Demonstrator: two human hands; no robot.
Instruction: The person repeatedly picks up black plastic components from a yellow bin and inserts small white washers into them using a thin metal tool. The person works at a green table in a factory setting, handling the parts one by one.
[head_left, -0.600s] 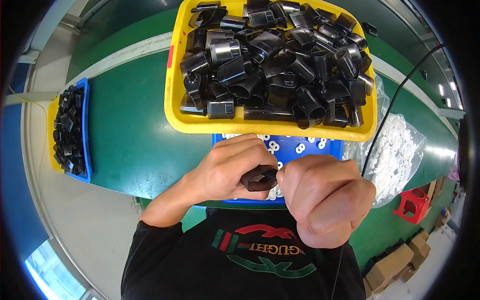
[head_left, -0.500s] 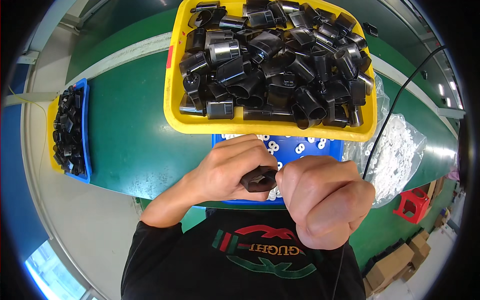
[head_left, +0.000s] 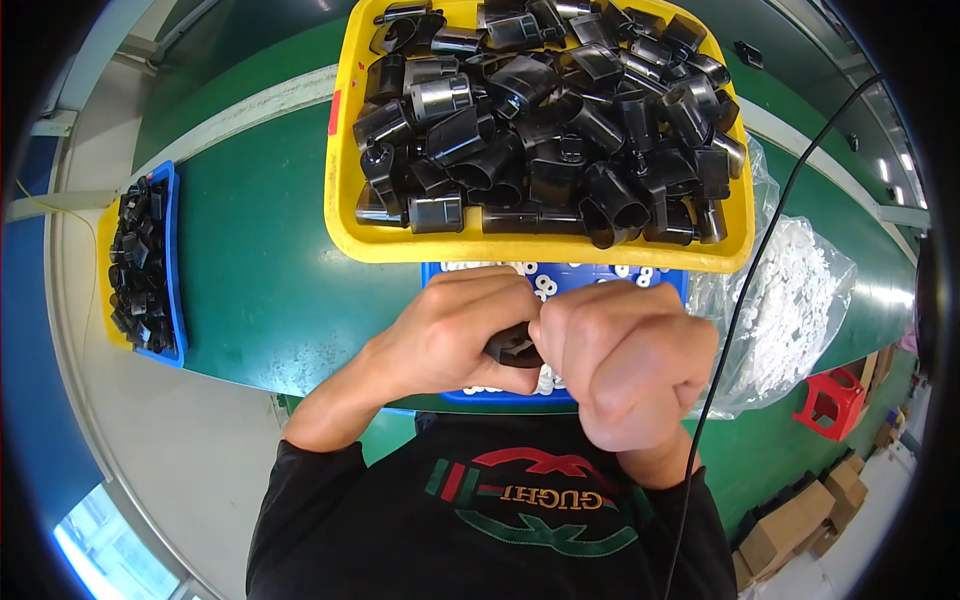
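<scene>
A dark, see-through plastic housing (head_left: pixel 512 350), hollow and open on the side facing me, is gripped in my left hand (head_left: pixel 455 335). My right hand (head_left: pixel 640 365) is closed in a fist, its knuckles pressed up to the housing's right side. Whatever those fingers pinch is hidden inside the fist. Both hands hover over a blue tray (head_left: pixel 433 272) scattered with small white rings (head_left: pixel 545 287), some joined in pairs. Just beyond it, a yellow tray (head_left: pixel 540 252) is heaped with similar black housings (head_left: pixel 560 170).
On the right of the green table (head_left: pixel 260 290) lies a clear plastic bag (head_left: pixel 795 300) full of white pieces. A black cable (head_left: pixel 745 285) hangs down beside my right hand. Far left, a blue-edged tray (head_left: pixel 176 270) holds more black parts. A red stool (head_left: pixel 832 405) stands on the floor.
My right fist has shifted a little left and up, closing in on the housing. More of the housing's opening is now covered. My left hand has barely moved.
</scene>
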